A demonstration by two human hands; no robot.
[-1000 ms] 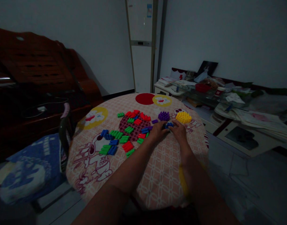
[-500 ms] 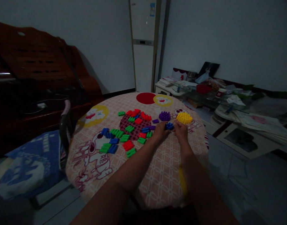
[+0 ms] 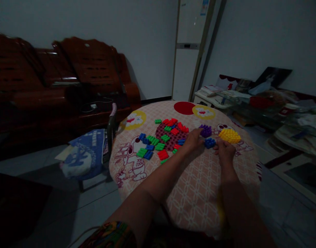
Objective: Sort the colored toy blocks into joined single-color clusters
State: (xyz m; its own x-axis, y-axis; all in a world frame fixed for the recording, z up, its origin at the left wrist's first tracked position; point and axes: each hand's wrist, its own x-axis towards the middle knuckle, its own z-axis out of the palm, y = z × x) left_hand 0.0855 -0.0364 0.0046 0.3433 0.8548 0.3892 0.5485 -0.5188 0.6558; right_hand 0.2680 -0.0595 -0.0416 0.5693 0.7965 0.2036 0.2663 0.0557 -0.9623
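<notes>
A cluster of blue interlocking toy blocks rests on the round table between my two hands. My left hand is just left of it, fingers stretched forward and apart, the tips close to a purple block cluster. I cannot tell whether they touch the purple one. To the right of the blue cluster, my right hand has loosely bent, parted fingers, with the tips at or very near its edge. Beyond that hand sits a yellow block cluster. Neither hand visibly lifts anything.
Several loose green blocks, red blocks and blue blocks lie left on the patterned tablecloth. A folding chair with a blue cover stands at left, before a wooden sofa. Cluttered glass shelving is at right.
The view has swung left, so the table appears further right. My left hand has come away from the blue cluster, which now shows fully between the hands. My right hand remains beside it.
</notes>
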